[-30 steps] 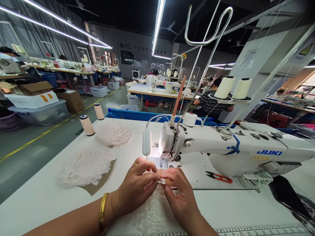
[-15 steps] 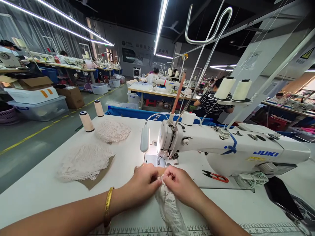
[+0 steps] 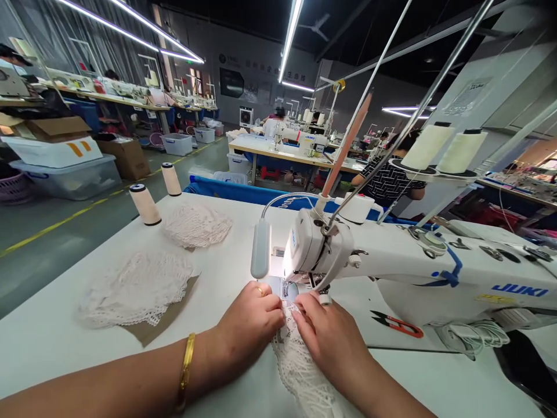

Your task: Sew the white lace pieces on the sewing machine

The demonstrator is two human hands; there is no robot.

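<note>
A strip of white lace (image 3: 300, 363) runs from the needle area of the white sewing machine (image 3: 391, 249) down toward the table's front edge. My left hand (image 3: 255, 316), with a ring on one finger, is closed on the lace's left edge just in front of the presser foot (image 3: 287, 289). On the lace's right side, my right hand (image 3: 326, 325) pinches it close to the foot, thumb and fingers together. The fingertips partly hide the fabric's end at the needle. The machine's lamp (image 3: 261, 248) lights this spot.
Two piles of white lace, a nearer one (image 3: 134, 290) and a farther one (image 3: 198, 223), lie left on the table. Two thread cones (image 3: 145, 205) stand behind them. Red-handled thread snips (image 3: 398, 325), a coiled cable (image 3: 472, 337) and a black phone (image 3: 526, 366) lie right.
Both hands have moved the lace up to the presser foot, and the brown piece seen between them before no longer shows. The view has shifted closer to the machine.
</note>
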